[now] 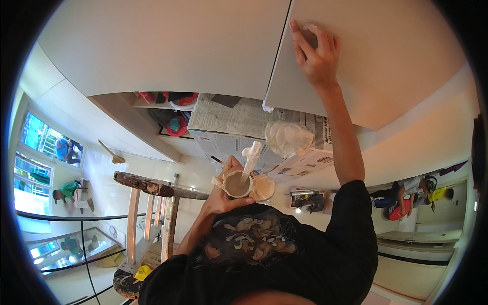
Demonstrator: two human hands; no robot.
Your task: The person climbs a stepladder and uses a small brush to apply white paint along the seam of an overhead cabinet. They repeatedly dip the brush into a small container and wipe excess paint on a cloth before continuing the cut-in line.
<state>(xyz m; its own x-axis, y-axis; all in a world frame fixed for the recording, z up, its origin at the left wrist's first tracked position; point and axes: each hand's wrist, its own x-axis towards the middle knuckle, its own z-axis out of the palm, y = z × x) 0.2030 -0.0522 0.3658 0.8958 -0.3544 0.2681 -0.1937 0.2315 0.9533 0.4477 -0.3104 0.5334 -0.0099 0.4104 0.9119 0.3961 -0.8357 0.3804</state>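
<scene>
Head view: near centre, the left hand (223, 199) clasps a round, cream-smeared cup (237, 185); far right, the right hand (319, 58) touches a smooth off-white panel (396, 61); whether it grips anything, I cannot tell from here.

Daylit windows (33, 195) stand left of a glossy pale floor (113, 184), a cream wall (427, 137) at right.

The right arm (348, 140) stretches forward, right hand (319, 58) half-bent; the left hand (218, 200) curls near the torso (310, 254).
</scene>
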